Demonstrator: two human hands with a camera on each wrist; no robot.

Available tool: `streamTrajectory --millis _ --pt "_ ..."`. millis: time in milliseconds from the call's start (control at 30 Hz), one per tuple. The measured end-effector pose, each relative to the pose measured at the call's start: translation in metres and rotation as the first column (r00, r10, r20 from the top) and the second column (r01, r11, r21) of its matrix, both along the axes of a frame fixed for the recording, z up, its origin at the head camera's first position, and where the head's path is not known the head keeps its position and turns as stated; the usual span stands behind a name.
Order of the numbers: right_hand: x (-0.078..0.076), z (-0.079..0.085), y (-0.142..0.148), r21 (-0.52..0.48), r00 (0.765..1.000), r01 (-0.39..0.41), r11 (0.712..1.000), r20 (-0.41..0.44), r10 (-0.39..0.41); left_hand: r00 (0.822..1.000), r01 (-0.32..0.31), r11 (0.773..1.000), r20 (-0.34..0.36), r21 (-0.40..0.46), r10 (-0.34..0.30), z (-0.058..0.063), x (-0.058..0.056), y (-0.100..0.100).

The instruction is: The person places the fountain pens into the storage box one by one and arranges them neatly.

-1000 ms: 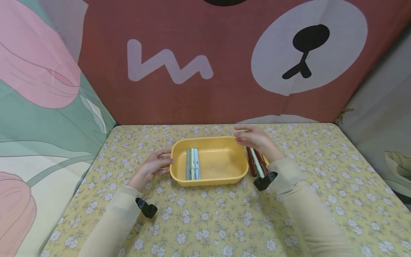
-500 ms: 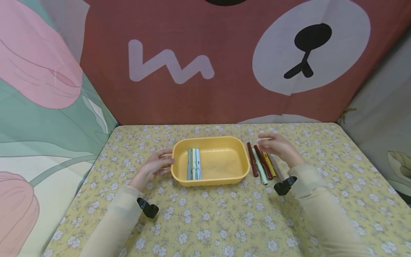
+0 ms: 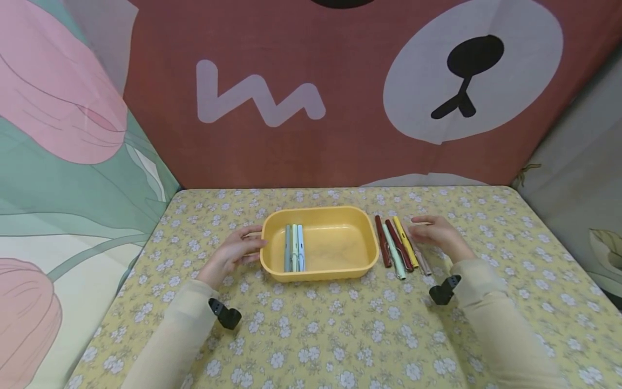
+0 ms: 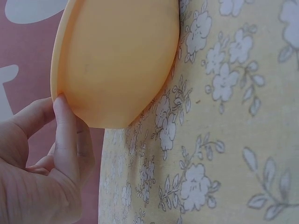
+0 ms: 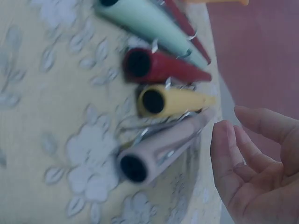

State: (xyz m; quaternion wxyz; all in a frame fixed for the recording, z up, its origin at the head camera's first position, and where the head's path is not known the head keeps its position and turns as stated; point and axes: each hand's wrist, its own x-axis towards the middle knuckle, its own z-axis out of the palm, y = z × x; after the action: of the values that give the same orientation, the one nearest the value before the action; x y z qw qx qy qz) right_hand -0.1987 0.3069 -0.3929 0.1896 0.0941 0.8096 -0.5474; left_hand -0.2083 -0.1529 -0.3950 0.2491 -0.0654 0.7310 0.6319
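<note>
My left hand (image 3: 232, 253) pinches the left rim of a yellow plastic basin (image 4: 126, 56). Inside, on its left side, three pens lie side by side: a grey-blue pen (image 3: 287, 249), a pale green pen (image 3: 294, 254) and a light blue pen (image 3: 301, 251). My right hand (image 3: 441, 236) hovers at the far ends of a row of pens right of the basin, its fingers relaxed with nothing between them. Nearest to it is a pinkish-grey pen (image 5: 163, 144), then a yellow pen (image 5: 180, 101), a dark red pen (image 5: 170, 67), a mint green pen (image 5: 145, 23) and another dark red pen (image 3: 383, 243).
A floral tablecloth (image 3: 335, 335) covers the table. Its back edge meets a red cloth backdrop (image 3: 291, 156) with a printed face. Patterned fabric (image 3: 87, 205) hangs at the left, greyish fabric (image 3: 588, 162) at the right.
My right hand has moved right, from above the basin's right rim to the right end of the pen row, uncovering the pens. My left hand stays at the basin's rim.
</note>
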Motion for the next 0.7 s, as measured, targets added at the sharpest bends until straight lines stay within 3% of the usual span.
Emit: streamTrajectory --millis 700 --pt "0.001 -0.017 0.005 0.114 1.000 -0.018 0.993 0.021 0.016 1.000 -0.001 1.000 0.009 -0.004 0.001 0.000 0.000 0.001"
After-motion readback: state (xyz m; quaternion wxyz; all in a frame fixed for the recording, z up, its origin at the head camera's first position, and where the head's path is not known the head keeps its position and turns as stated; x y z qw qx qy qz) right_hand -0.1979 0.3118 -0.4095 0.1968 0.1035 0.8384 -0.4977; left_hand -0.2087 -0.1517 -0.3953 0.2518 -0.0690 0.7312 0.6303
